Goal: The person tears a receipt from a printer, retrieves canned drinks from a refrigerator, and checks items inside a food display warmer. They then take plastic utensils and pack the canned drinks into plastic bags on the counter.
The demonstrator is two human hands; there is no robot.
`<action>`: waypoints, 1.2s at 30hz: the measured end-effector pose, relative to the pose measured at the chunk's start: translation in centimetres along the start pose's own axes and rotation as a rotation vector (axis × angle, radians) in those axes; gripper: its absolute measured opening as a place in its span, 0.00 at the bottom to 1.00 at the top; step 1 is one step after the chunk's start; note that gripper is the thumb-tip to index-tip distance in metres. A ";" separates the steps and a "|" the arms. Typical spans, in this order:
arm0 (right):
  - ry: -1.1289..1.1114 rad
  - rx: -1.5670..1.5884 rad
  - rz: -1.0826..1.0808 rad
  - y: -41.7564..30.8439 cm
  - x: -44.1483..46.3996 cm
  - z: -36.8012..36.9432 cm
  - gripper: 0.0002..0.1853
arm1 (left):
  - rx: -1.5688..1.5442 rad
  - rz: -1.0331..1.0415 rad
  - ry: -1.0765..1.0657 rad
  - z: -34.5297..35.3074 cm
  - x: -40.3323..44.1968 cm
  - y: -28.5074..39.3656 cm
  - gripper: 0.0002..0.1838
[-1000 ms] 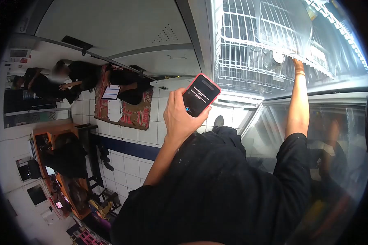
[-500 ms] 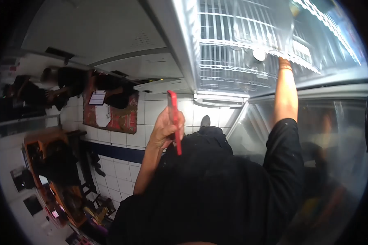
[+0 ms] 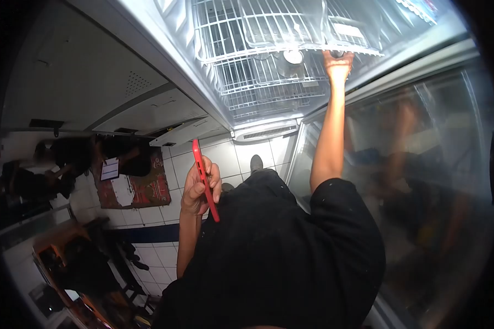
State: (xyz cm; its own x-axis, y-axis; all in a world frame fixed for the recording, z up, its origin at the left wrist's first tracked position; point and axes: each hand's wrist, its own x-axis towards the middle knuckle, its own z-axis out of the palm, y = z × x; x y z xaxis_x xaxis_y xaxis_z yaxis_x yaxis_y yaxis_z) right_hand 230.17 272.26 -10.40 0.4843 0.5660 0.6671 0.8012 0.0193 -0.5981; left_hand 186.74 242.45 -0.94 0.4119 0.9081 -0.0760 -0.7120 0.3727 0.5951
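My left hand [image 3: 200,189] is wrapped round a phone in a red case [image 3: 206,181], which is seen edge-on and upright. My right hand [image 3: 337,63] reaches into an open glass-door fridge, at the front edge of a white wire shelf [image 3: 241,53]. Its thumb and a finger curl round something small and dark at the shelf edge, too hidden to name. Left of this hand, a clear jar with a pale lid [image 3: 292,59] stands below the shelf's front edge.
The fridge's glass door [image 3: 422,181] stands open on the right. A grey panel [image 3: 93,71] spans the upper left. People sit near a patterned rug [image 3: 151,183] on the tiled floor. An orange wooden desk [image 3: 52,241] is at the lower left.
The view has turned, so the fridge appears further left. The phone has gone from screen-facing to edge-on in my left hand. More of my right hand shows at the shelf edge.
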 end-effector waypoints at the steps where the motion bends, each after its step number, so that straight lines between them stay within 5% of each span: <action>1: 0.028 0.182 0.239 -4.4 -1.5 -4.0 0.45 | 0.003 -0.014 -0.008 -0.1 -0.2 0.1 0.30; 2: -0.084 0.286 0.417 -6.5 -2.4 -6.8 0.44 | 0.012 -0.026 -0.016 -0.1 -0.5 0.1 0.30; 7: 0.035 0.538 0.404 -8.6 -10.7 -14.8 0.38 | 0.063 -0.128 -0.077 -0.7 -2.3 0.4 0.31; 13: -0.162 0.760 0.588 -15.6 -22.5 -26.9 0.32 | 0.019 -0.311 -0.167 -2.8 -5.7 0.9 0.30; 21: -0.439 0.378 0.837 -20.2 -39.2 -41.4 0.31 | 0.074 -0.379 -0.166 -1.7 -8.7 1.9 0.37; 30: -0.553 0.081 0.930 -16.5 -43.8 -51.8 0.53 | 0.131 -0.293 -0.034 -2.2 -9.2 -1.9 0.31; 36: -0.772 0.143 0.868 -13.2 -40.0 -51.9 0.55 | 0.215 -0.272 -0.013 -0.3 -9.0 -4.0 0.30</action>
State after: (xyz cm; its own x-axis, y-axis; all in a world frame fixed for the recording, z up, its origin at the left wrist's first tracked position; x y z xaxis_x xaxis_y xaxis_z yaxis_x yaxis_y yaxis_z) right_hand 218.47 206.57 -6.18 0.4684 0.7842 -0.4069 0.2362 -0.5549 -0.7977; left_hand 185.69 232.89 -2.85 0.5786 0.7777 -0.2457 -0.4393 0.5510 0.7095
